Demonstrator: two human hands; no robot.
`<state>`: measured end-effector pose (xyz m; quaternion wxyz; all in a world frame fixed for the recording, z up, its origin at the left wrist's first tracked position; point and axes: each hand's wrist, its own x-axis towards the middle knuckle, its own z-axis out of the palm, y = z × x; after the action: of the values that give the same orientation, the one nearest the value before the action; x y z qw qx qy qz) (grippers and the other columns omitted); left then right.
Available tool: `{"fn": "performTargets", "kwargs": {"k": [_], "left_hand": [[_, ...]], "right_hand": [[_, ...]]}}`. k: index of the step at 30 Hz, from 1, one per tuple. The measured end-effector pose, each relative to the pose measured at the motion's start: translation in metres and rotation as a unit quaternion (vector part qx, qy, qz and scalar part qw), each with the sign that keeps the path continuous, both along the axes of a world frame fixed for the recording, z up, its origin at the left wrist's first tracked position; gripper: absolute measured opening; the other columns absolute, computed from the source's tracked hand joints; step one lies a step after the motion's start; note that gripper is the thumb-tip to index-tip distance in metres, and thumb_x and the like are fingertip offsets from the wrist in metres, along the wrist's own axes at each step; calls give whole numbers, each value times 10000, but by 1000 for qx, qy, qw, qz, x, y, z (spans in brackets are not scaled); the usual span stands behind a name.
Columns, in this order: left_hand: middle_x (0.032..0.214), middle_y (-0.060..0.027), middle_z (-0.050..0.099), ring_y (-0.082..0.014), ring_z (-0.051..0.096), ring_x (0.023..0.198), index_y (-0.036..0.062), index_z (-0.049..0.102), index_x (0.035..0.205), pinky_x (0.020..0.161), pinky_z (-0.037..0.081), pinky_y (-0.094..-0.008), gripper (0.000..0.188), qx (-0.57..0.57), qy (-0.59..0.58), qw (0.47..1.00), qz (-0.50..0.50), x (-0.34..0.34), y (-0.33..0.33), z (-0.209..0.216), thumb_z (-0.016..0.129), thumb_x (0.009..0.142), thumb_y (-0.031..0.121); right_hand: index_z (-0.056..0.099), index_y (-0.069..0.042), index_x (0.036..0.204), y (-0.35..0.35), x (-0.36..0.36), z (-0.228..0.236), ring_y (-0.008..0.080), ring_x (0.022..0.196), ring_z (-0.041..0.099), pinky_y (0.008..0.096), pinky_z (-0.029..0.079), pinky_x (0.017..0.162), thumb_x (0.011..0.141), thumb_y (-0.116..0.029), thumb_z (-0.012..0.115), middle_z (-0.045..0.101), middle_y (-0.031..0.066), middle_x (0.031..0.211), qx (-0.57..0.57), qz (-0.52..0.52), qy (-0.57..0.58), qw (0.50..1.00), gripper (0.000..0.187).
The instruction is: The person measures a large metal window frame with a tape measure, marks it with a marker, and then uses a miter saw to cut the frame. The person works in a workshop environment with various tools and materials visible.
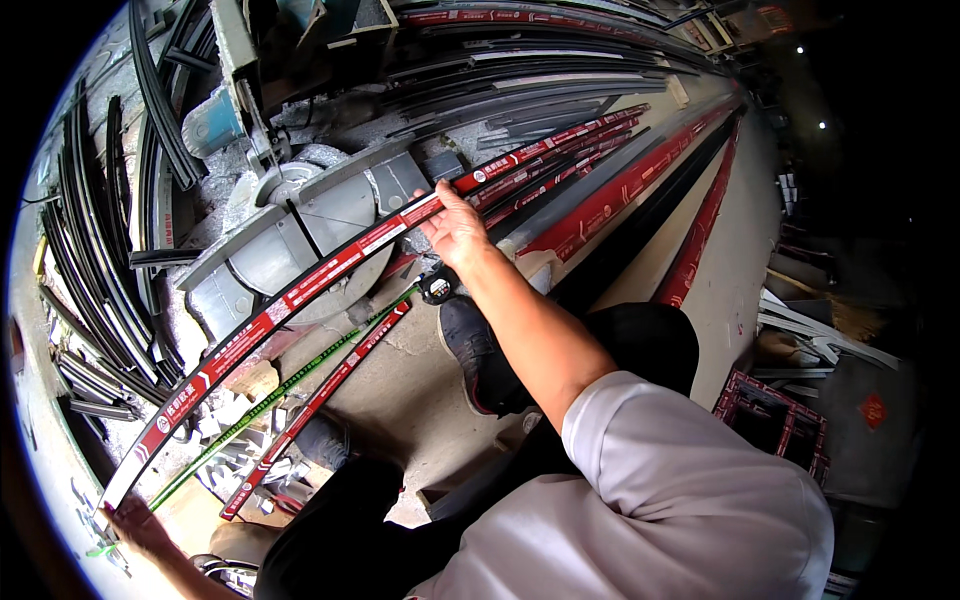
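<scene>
A long, narrow profile strip (262, 322) with red printed film runs from the lower left up over the saw. My right hand (458, 232) is closed around it, thumb on its upper edge and fingers beneath. At its lower-left end is my left hand (140, 527), in shadow, with its fingers closed at the tip. Below lies an extended green tape measure blade (290, 382), leading to its black case (437, 287) beside my shoe. A shorter red strip (318, 410) rests alongside the blade. Under the long strip sits the grey saw table (330, 240) with its fence.
The saw's blue motor (212, 124) stands at upper left. Bundles of dark profiles (105, 270) lie left, more at the back. Several red-filmed bars (640, 185) stretch away to the right. White offcuts (250, 460) litter the lower-left floor. A red-and-black frame stack (770, 420) is at right.
</scene>
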<state>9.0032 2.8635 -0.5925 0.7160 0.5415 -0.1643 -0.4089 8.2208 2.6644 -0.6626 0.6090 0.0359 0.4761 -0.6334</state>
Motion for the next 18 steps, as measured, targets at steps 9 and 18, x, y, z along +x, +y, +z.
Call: {"fn": "performTargets", "kwargs": {"k": [9, 18], "left_hand": [[1087, -70, 689, -184, 661, 972, 61, 636, 1186, 929, 537, -385, 500, 165, 8, 934, -316, -319, -83, -40, 614, 1005, 526], [879, -9, 667, -97, 644, 778, 84, 668, 956, 745, 544, -254, 305, 149, 146, 964, -165, -337, -80, -36, 713, 993, 383]], "right_hand": [[626, -69, 1111, 39, 152, -10, 284, 1139, 661, 427, 537, 1065, 985, -253, 711, 693, 162, 1167, -99, 58, -135, 984, 239], [502, -45, 1370, 61, 227, 6, 248, 1336, 528, 392, 396, 1202, 1001, -318, 694, 582, 168, 1392, 5, 171, -137, 976, 497]]}}
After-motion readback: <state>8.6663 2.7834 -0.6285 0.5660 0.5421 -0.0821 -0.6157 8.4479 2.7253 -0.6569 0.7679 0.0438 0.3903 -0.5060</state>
